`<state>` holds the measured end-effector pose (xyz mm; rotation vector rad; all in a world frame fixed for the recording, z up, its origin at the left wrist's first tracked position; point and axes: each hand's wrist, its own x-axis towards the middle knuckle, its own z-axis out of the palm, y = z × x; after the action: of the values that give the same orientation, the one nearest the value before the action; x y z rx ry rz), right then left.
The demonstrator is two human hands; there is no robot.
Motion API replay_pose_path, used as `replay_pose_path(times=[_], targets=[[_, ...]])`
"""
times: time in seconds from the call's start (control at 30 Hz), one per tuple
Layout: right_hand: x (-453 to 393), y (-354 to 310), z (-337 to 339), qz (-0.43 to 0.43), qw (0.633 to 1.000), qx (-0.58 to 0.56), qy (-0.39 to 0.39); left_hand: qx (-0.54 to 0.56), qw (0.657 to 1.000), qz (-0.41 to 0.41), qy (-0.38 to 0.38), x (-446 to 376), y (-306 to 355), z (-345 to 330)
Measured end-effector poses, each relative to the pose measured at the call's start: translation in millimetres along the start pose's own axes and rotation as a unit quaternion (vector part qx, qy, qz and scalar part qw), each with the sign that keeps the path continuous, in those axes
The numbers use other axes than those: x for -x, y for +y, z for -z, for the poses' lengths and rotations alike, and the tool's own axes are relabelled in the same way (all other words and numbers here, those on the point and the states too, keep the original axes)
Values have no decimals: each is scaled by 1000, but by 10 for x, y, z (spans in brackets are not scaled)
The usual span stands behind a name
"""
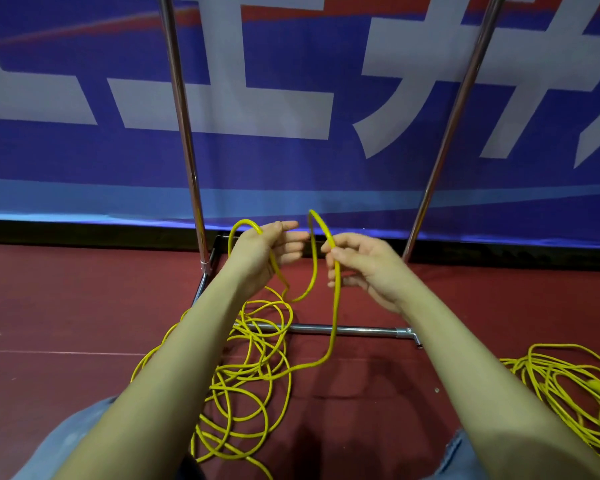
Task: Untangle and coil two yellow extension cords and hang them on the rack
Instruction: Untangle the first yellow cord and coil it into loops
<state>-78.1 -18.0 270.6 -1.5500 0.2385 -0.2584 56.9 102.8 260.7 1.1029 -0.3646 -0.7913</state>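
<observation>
Here I have both hands raised in front of the rack [184, 133], each with a stretch of the same yellow cord [335, 306]. My left hand [267, 252] has a loop of it draped over the back of the hand and through the palm; the fingers [286, 225] are only loosely bent and point right, so the loop hangs on the hand more than it is squeezed. My right hand [362, 263] pinches the cord between thumb and curled fingers, with an arch of cord standing up above the pinch and a long run dropping straight down below it. Between the two hands a slack length sags in a U. From there the cord falls into a loose tangle of loops on the red floor [66, 306], lying partly across the rack's low chrome crossbar [354, 329] and spreading toward my knees. The second cord [565, 382] lies in its own heap on the floor at the far right, well apart from the first, touched by neither hand. The rack's two chrome uprights rise behind my hands, in front of a blue banner [291, 161] with large white characters. My jeans [59, 441] show at the bottom corners.
</observation>
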Motion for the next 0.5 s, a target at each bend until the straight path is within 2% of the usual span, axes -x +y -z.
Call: replay_pose_path(times=[0.13,0.23,0.37,0.5], targets=[[-43,-105,26,45,990,-124,48,-68,993,88,-26,76,-31,-58],[-70,-105,11,51,994,-69,70,-56,990,117,-58,113,-98,-143],[-38,-94,-55,38,998,37,43,-42,993,86,-74,142,-140,-196],[-1,-52,-61,-5,999,48,-17,-30,997,24,-73,129,-144,-208]])
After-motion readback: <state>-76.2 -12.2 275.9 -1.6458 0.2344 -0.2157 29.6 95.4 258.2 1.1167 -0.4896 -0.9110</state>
